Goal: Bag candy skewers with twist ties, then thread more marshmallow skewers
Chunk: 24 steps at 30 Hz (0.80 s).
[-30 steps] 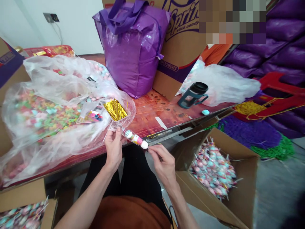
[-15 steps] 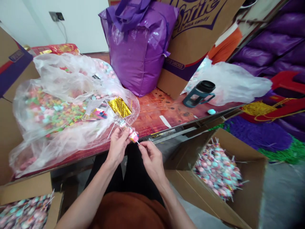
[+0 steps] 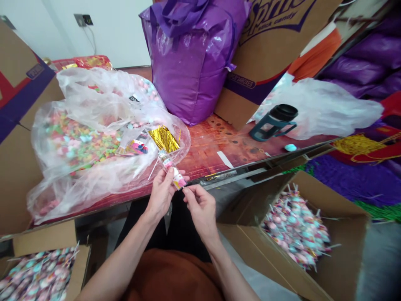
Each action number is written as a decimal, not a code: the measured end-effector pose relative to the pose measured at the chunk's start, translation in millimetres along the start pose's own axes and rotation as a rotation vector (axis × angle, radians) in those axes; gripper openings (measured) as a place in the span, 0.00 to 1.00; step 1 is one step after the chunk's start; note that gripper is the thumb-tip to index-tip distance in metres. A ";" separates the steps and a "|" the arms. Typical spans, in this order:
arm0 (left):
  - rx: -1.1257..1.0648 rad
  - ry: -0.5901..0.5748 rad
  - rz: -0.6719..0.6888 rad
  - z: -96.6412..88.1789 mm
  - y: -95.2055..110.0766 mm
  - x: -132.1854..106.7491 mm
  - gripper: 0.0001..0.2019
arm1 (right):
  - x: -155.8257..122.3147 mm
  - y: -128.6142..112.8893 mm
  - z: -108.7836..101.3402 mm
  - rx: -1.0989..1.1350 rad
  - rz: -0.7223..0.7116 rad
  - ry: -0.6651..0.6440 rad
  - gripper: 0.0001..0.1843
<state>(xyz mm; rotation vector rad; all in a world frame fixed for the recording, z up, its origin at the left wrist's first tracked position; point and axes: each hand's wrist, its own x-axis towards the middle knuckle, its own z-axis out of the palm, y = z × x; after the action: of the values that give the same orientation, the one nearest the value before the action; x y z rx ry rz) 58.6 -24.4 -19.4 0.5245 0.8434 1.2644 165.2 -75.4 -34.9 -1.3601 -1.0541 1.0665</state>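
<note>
My left hand (image 3: 163, 190) is closed round a small clear packet of pink and white candy (image 3: 175, 175) at the near table edge. My right hand (image 3: 197, 200) pinches the packet's lower end, thumb and forefinger together. Both hands meet just above my lap. A bunch of gold twist ties (image 3: 164, 139) lies just beyond them on a big clear plastic bag of coloured candies (image 3: 78, 142). A few printed wrappers (image 3: 135, 147) sit beside the ties.
A purple bag (image 3: 191, 58) and a cardboard box (image 3: 269, 46) stand at the back of the red table (image 3: 219, 142). A dark mug (image 3: 275, 121) lies on its side by another clear bag (image 3: 326, 108). Open cartons of wrapped lollipops sit at right (image 3: 297, 230) and lower left (image 3: 40, 276).
My hands have drawn together. The candy on the stick has slid into the packet, and my right hand has moved left to pinch the packet's end.
</note>
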 end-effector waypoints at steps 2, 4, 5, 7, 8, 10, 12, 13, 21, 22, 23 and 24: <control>0.018 -0.019 -0.003 -1.5 3.2 -1.9 0.21 | -1.2 1.9 1.1 0.045 0.052 -0.038 0.15; 0.042 -0.039 -0.016 -3.1 3.6 -4.6 0.20 | -3.8 5.1 2.0 0.107 0.102 -0.068 0.17; 0.050 -0.041 -0.028 -3.8 2.7 -6.3 0.19 | -5.0 6.9 2.9 0.138 0.122 -0.066 0.17; 0.054 -0.032 -0.060 -4.9 -0.5 -10.3 0.18 | -6.6 10.2 6.2 0.178 0.143 -0.050 0.18; 0.051 -0.025 -0.077 -5.2 -2.2 -12.5 0.18 | -6.8 11.4 8.4 0.187 0.146 -0.046 0.18; 0.048 -0.011 -0.094 -5.6 -4.5 -16.8 0.18 | -6.1 11.9 13.3 0.204 0.146 -0.045 0.17; 0.055 0.001 -0.072 -6.1 -5.0 -20.9 0.17 | -4.4 9.5 19.0 0.208 0.135 -0.063 0.17; 0.067 0.000 -0.053 -6.7 -4.4 -22.8 0.16 | -3.3 7.2 22.4 0.200 0.121 -0.075 0.17; -0.001 -0.136 0.021 -33.5 31.7 -36.3 0.14 | 14.8 -23.6 45.6 0.448 0.348 -0.464 0.22; -0.017 -0.136 0.033 -38.2 38.6 -36.9 0.14 | 21.8 -26.7 43.3 0.348 0.320 -0.593 0.21; -0.030 -0.113 0.057 -42.3 44.8 -37.1 0.13 | 31.2 -29.3 39.6 0.213 0.250 -0.678 0.20; -0.037 -0.073 0.085 -45.7 50.0 -36.8 0.12 | 43.1 -31.7 35.2 0.062 0.153 -0.696 0.19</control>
<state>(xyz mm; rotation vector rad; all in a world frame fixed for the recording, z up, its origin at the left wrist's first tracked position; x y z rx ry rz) -10.6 -52.1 0.1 0.5782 0.7420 1.3287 138.9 -24.4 -6.4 -1.0421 -1.4064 1.7407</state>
